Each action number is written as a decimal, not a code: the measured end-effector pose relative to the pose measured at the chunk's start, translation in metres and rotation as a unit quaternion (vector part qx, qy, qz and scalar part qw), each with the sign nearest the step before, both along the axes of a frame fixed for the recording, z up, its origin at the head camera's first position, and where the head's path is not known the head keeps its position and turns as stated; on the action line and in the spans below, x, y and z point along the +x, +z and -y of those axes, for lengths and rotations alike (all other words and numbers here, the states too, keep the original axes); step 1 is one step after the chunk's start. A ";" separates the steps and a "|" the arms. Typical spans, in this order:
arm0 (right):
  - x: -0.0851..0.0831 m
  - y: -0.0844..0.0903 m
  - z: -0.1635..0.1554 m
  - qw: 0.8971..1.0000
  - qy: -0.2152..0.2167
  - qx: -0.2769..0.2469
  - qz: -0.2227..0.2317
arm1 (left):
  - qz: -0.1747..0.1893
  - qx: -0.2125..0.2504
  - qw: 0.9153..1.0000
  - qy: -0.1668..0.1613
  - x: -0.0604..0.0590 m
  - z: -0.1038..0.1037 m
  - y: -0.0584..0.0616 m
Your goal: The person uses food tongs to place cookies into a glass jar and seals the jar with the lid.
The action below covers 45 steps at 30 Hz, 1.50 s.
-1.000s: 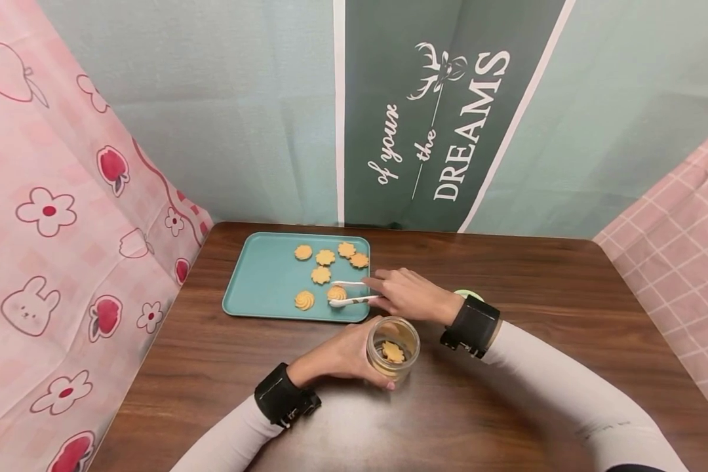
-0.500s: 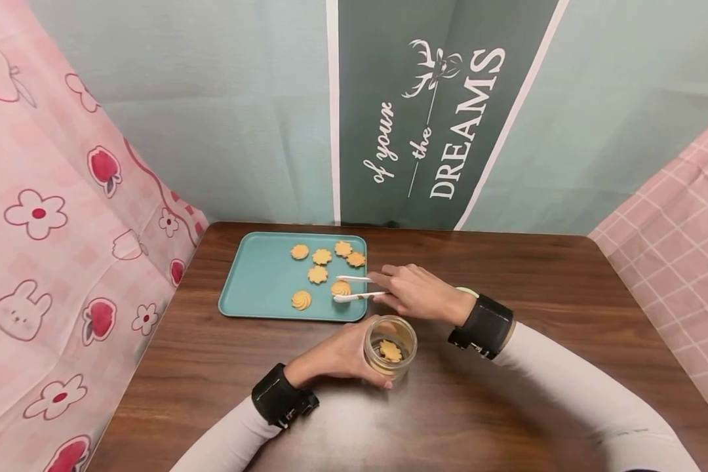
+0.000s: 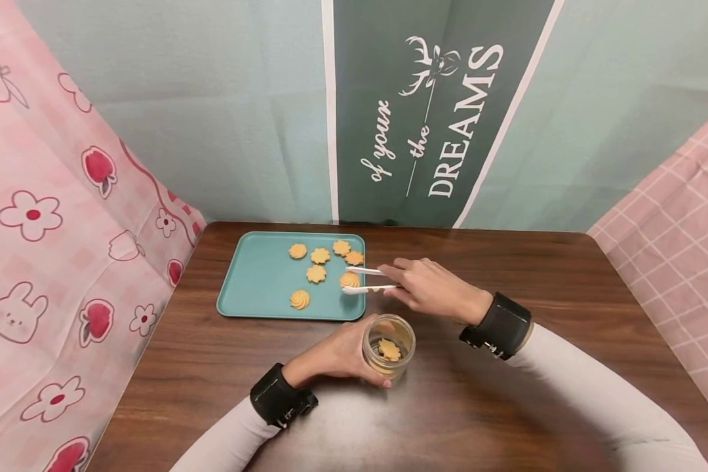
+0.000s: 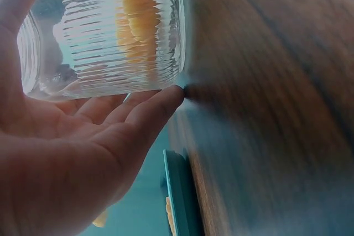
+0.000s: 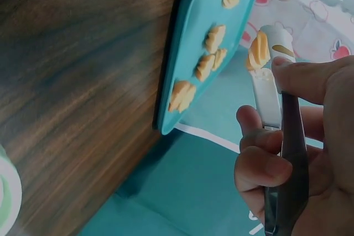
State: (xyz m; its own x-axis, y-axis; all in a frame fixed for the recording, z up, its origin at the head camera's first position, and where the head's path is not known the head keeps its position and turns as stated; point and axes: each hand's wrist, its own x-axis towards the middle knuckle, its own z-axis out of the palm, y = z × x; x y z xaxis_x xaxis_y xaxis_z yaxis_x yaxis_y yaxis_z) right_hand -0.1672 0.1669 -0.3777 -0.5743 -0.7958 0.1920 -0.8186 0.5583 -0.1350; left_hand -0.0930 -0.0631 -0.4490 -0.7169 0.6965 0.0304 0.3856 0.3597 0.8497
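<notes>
My left hand (image 3: 342,351) holds a ribbed glass jar (image 4: 99,37) round its side, its fingers and thumb about the wall. Inside the jar lie flower-shaped cookies (image 3: 389,349) near the bottom. My right hand (image 3: 436,288) grips dark-handled tongs (image 5: 293,153) with white tips. Between those tips a swirl cookie (image 5: 258,52) is pinched, raised above the right edge of the teal tray (image 3: 254,282). On the tray lie several flower-shaped cookies (image 3: 315,273) and another swirl cookie (image 3: 299,299).
A round pale green and white object (image 5: 8,192) lies on the wooden table (image 3: 507,406), partly shown in the right wrist view. The tray stands beyond and left of the jar. Patterned curtains (image 3: 259,118) rise behind the table and at both sides.
My right hand has drawn the tongs up and to the right with the swirl cookie between the tips. My left hand and the jar have stayed nearly in place.
</notes>
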 end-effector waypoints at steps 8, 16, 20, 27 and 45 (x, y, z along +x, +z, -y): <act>0.009 0.009 -0.009 1.000 -0.001 0.008 -0.026 | 0.002 0.006 1.000 -0.002 0.001 0.001 -0.001; 0.018 0.015 -0.018 1.000 -0.009 0.003 -0.021 | 0.008 0.006 1.000 -0.004 0.000 0.002 0.001; 0.022 0.018 -0.023 1.000 -0.014 0.005 -0.023 | 0.005 0.004 1.000 -0.006 0.000 0.002 0.000; 0.029 0.028 -0.034 0.999 -0.021 -0.006 -0.044 | 0.007 0.009 1.000 -0.010 0.000 0.002 0.000; 0.053 0.044 -0.052 0.996 -0.001 -0.020 -0.089 | 0.025 -0.003 1.000 0.003 0.001 0.002 0.003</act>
State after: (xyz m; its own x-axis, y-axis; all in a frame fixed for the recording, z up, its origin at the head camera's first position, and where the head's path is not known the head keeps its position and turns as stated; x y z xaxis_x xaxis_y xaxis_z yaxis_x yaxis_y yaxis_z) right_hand -0.1140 0.2189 -0.3335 -0.5302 -0.7842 0.3222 -0.8301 0.5575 -0.0092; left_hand -0.0916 -0.0655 -0.4458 -0.7217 0.6922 -0.0094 0.3407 0.3671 0.8655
